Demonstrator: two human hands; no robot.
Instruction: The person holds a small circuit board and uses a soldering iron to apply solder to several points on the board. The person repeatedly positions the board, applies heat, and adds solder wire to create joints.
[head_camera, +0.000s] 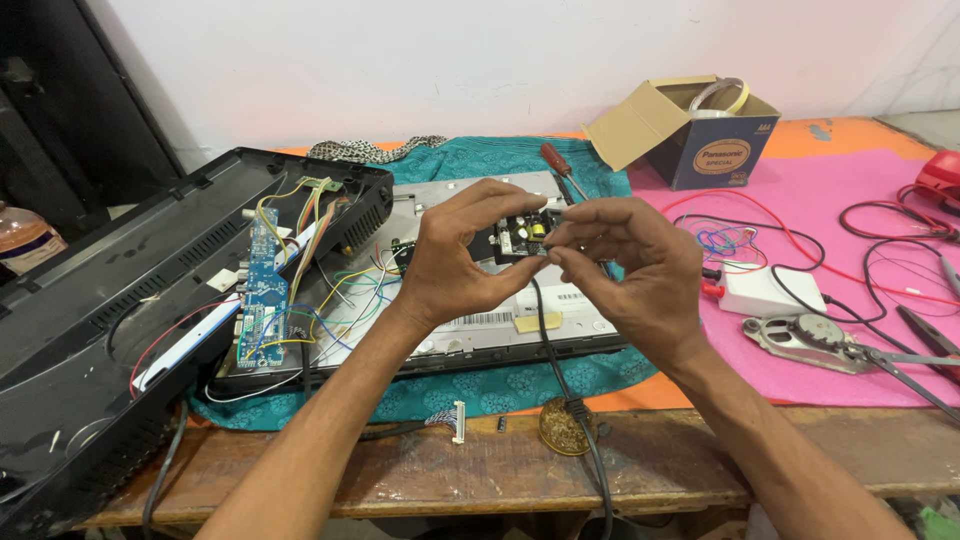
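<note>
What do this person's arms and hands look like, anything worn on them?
Both forearms are bare to the bottom of the picture, with no sleeves showing. The left hand and right hand have no gloves, and no watch or wristband is visible. No rings show on the fingers.

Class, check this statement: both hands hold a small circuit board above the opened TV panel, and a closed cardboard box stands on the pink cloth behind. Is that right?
Not quite. In the head view the cardboard box is open, its flaps up and a roll of tape inside. The rest stands: the left hand and right hand hold the small circuit board above the TV panel, with the box on the pink cloth behind.
</note>
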